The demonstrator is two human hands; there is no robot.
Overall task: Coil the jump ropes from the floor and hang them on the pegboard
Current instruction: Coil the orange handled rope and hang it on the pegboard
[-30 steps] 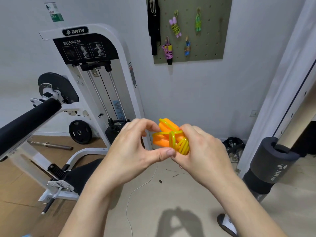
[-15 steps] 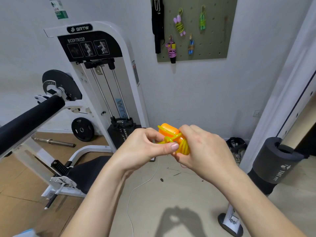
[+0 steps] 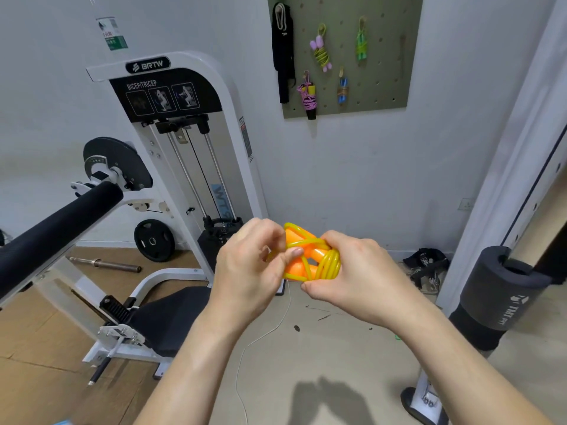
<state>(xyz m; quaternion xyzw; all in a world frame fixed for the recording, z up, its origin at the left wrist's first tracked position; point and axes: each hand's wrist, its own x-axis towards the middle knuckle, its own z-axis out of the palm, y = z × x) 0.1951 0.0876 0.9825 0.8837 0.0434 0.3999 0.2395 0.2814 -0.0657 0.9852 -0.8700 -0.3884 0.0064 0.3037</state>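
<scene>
Head view: the rope (image 3: 310,256), orange handles wrapped in yellow cord, is held in the air between both hands, above the floor (image 3: 337,348) and well below the pegboard (image 3: 386,87). Its left end and underside are hidden by the hands.

The left hand (image 3: 248,268) curls round the bundle's left side, its thumb pressing on a crossing strand. Its other fingertips fold out of sight, so what they touch cannot be told.

The right hand (image 3: 362,280) grips the right end, with fingers bent over the stacked yellow loops and the thumb under them.

The pegboard's top is cut off by the frame. Four small coiled ropes (image 3: 321,53) hang on it, their details too small to make out.
</scene>
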